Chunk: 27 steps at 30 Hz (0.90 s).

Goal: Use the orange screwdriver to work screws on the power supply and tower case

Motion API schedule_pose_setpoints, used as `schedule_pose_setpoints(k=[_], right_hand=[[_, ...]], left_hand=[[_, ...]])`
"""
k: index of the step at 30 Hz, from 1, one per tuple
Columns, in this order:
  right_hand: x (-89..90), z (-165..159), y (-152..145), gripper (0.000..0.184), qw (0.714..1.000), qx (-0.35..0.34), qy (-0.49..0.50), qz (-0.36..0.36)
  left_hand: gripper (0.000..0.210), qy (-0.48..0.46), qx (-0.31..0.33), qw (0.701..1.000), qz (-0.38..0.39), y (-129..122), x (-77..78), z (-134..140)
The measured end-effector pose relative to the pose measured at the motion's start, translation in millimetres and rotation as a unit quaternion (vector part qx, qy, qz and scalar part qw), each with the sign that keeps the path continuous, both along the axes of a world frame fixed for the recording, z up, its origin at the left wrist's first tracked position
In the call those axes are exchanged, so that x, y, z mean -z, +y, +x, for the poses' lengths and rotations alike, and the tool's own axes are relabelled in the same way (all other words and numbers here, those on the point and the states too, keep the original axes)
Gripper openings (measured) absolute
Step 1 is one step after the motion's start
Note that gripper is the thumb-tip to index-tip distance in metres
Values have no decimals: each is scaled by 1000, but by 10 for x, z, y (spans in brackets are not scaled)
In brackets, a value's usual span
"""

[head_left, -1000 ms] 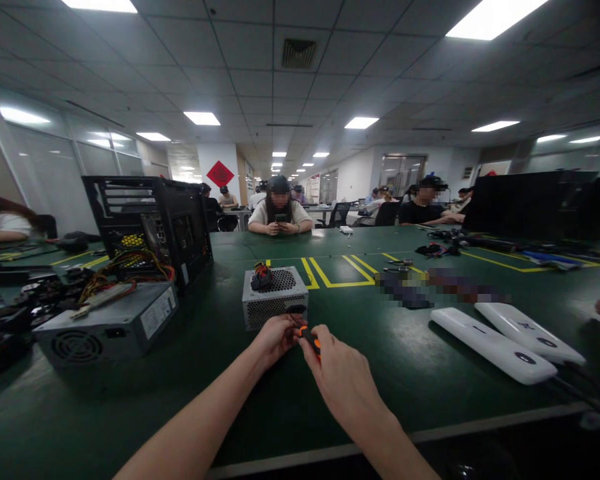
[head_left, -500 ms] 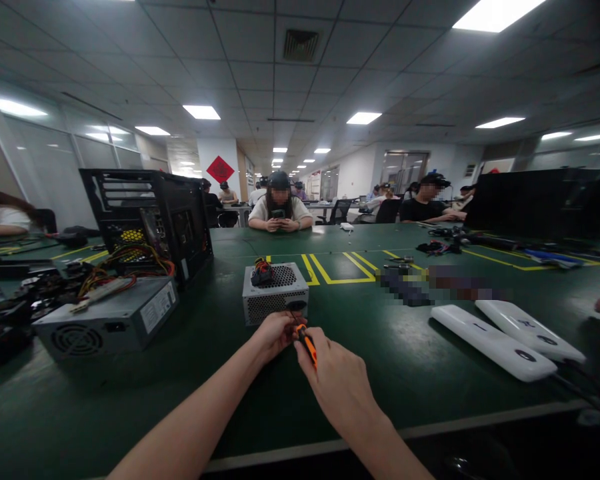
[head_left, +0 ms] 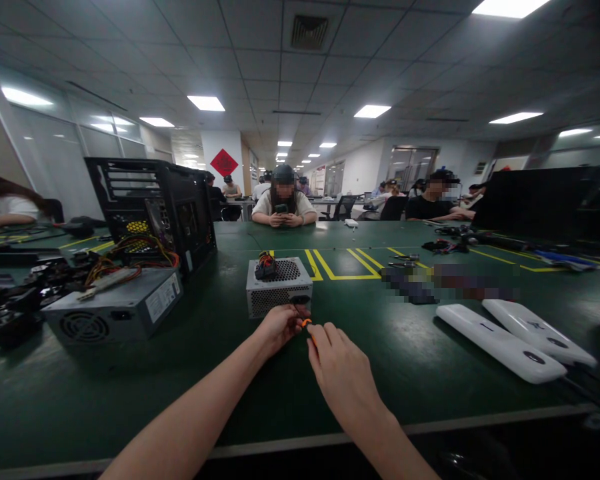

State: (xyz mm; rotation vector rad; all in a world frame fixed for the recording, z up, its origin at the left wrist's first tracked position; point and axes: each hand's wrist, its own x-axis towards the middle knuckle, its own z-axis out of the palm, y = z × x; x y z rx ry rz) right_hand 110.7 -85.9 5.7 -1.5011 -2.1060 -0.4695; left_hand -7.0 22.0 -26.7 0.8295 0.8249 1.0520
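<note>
A grey perforated power supply point(head_left: 280, 288) stands on the green table in front of me, with bundled coloured cables on top. My right hand point(head_left: 341, 363) is closed round the orange-and-black handle of a screwdriver point(head_left: 307, 323), which it mostly covers. The shaft points toward the power supply's lower right corner. Close against that face, my left hand point(head_left: 279, 328) has its fingers pinched together around the shaft. The screwdriver's tip is hidden behind the left fingers, so I cannot see what it touches.
Left of me lies a second power supply point(head_left: 115, 308) with loose wires, by an open black computer case point(head_left: 155, 207). Two white handheld devices point(head_left: 500, 343) lie right. Across the table a person point(head_left: 283, 200) holds a phone. Dark monitors point(head_left: 535, 203) stand far right.
My right fingers have shifted on the handle, and less of the orange shows. The left hand stays at the power supply's corner. The whole view has shifted slightly.
</note>
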Motion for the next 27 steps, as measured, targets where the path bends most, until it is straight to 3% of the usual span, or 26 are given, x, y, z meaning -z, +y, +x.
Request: schedule_pose_setpoints(k=[5,9,13,19,27], right_hand=[[17,14,8,21,999,-43,-16,23],[11,22,27,21,998,-14,60,-1],[9,15,15,17,999,4,49,0],[-11,29,-7,21,997,-60,15,40],[59,79,17,18,989,-79,121,-15]], left_hand=[[18,2,-5,1000,0,1,-6,0],[20,-11,-2,1000,2,-2,-14,-7],[18,-9,-1,1000,7,-8,-22,-8],[20,-3,-3,1000,8,-5,-18,1],[22,-7,-3,1000,9,0,-10,1]])
